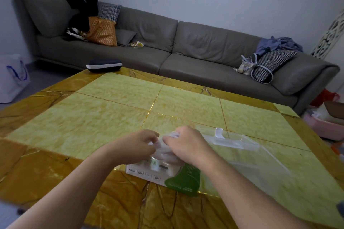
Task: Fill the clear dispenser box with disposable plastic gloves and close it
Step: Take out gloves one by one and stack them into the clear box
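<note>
1. Several things lie beyond the work area: a dark zipped case (104, 65) sits at the far left corner of the table (78, 122), and behind it a long grey sofa (186, 46) carries an orange patterned bag (101, 30), black clothing (81, 7), a checked cushion (273, 63) and a blue garment (279, 44).
2. A white bag with blue handles (13, 78) stands on the floor at the left, and a pink tub (323, 126) sits on the floor at the right.
3. At the near middle of the table lies the glove packet (149, 173), white with a green printed patch, partly hidden under both wrists.
4. A bunch of thin plastic gloves (163, 151) sticks up from the packet between the two hands.
5. The clear dispenser box (247, 156) sits just right of the packet, hard to trace because it is see-through; its lid (230, 140) lies on the far side with a small white tab (218, 133) standing up.
6. The left hand (137, 144) has its fingers curled, pinching the gloves from the left.
7. The right hand (184, 144) is palm down with fingers bent, gripping the top of the same bunch.
8. Both forearms reach in from the near edge and meet over the packet.
</note>
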Motion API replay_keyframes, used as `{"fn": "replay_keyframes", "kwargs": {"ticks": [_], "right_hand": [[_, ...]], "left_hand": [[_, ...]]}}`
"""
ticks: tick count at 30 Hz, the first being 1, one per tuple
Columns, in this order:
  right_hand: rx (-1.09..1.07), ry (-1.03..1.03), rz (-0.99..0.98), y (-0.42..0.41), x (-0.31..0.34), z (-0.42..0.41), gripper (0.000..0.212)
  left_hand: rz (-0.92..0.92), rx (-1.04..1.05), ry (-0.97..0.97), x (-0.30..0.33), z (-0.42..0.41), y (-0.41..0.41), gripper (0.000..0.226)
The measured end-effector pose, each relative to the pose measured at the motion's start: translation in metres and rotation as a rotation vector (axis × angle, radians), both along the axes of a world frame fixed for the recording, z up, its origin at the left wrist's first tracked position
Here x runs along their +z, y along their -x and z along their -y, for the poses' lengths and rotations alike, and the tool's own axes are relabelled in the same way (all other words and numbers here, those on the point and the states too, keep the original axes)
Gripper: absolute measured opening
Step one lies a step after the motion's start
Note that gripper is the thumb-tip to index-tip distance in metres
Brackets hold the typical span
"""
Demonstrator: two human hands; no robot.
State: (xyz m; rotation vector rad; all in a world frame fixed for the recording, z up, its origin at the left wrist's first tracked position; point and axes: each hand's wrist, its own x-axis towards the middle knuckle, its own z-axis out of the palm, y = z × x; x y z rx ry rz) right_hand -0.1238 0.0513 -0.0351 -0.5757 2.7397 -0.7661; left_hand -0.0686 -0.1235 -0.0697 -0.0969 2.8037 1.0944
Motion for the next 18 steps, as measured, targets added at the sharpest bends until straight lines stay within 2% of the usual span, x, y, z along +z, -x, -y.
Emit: {"fn": "replay_keyframes", "kwargs": {"ticks": [2, 3, 6, 11, 18], "right_hand": [[-0.031, 0.003, 0.032, -0.004, -0.001, 0.006, 0.044], [-0.034, -0.032, 0.027, -0.006, -0.004, 0.009, 0.044], [-0.048, -0.098, 0.000, -0.007, -0.014, 0.014, 0.032], [-0.041, -0.097, -0.028, -0.009, -0.020, 0.014, 0.020], [-0.029, -0.120, -0.085, -0.015, -0.019, 0.012, 0.019]], "left_hand": [[-0.022, 0.042, -0.015, -0.003, -0.002, 0.001, 0.024], [-0.036, 0.051, 0.010, -0.005, -0.003, 0.001, 0.022], [-0.071, 0.086, 0.076, -0.011, -0.007, 0.001, 0.014], [-0.057, 0.234, 0.058, -0.012, -0.018, 0.003, 0.019], [-0.076, 0.331, 0.120, -0.009, -0.022, 0.006, 0.030]]}}
